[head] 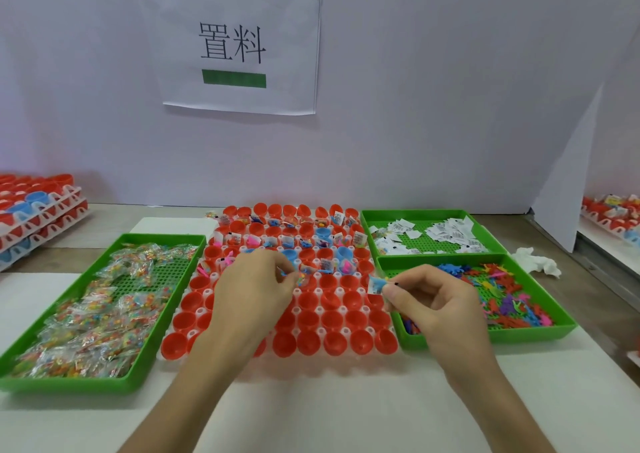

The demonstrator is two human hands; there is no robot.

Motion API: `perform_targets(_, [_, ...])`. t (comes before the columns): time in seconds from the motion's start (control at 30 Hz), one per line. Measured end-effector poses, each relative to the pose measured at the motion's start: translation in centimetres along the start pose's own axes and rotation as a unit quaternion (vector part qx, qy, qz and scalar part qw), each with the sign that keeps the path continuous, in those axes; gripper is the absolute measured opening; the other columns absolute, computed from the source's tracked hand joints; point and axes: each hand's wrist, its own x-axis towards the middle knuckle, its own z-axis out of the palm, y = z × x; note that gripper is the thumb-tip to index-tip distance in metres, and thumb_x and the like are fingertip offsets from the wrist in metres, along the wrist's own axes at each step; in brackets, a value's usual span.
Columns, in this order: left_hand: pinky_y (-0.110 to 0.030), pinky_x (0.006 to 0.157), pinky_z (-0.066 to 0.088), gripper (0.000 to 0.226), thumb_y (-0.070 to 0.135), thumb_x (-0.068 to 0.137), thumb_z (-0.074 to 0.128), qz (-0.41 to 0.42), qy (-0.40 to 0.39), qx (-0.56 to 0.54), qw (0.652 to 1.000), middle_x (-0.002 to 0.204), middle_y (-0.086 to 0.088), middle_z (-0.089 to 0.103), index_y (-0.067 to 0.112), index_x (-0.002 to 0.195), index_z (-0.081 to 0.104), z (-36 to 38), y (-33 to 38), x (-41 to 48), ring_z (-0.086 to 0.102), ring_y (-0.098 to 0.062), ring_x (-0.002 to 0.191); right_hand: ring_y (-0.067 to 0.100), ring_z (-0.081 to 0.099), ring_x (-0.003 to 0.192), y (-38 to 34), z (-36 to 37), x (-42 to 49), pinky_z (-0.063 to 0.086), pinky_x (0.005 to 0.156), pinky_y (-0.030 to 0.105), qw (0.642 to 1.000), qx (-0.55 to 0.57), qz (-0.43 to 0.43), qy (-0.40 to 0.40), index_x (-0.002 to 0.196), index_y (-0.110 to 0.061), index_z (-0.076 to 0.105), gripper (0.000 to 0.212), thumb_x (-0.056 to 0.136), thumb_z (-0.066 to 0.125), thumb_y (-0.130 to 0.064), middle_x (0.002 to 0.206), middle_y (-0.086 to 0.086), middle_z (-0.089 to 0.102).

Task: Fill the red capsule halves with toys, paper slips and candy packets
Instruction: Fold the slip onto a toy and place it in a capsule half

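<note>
Red capsule halves (332, 317) sit mouth-up in the white rack (322, 331) at the counter's middle, far rows filled and near rows bare. My left hand (256, 286) pinches a crinkly candy packet (301, 279) over the middle rows. My right hand (436, 300) pinches a paper slip (374, 285) at the rack's right edge. Both are featherlight and slippery, I judge, so they're best nipped by a corner.

Capsule halves (331, 317) are set in a rack (322, 330) at ctr of table (311, 404). Candy packets (86, 331) are held in L tray (69, 385). Paper slips (446, 232) in R rear tray (415, 213), toys (502, 300) in R front tray (485, 337), adjoining. Spare racks (38, 210) stacked far L. Sign (235, 44) fixed to wall (450, 106) behind.
</note>
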Motion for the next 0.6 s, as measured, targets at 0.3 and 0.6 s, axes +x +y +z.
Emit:
perform_targets(0.3, [-0.016,0.042,0.028,0.018,0.043,0.091,0.069,-0.038,0.01,0.097,0.995,0.058,0.021,0.044,0.026,0.095,0.076,2.0,-1.3,2.1,0.047,0.001,0.05,0.016,0.069,0.062,0.6,0.0,0.0,0.055,0.062,0.021,1.0,-0.011,0.003,0.0,0.08,-0.01,0.072,0.012,0.081,0.077,0.001,0.072,0.007,0.073])
perform_targets(0.6, [-0.016,0.046,0.039,0.015,0.047,0.085,0.075,-0.031,-0.011,0.072,0.997,0.061,0.02,0.054,0.033,0.088,0.076,2.0,-1.8,2.4,0.054,0.003,0.054,0.016,0.067,0.061,0.8,-0.1,0.2,0.054,0.062,0.021,1.0,-0.027,-0.001,0.0,0.08,-0.014,0.072,0.014,0.081,0.078,0.0,0.073,0.006,0.073])
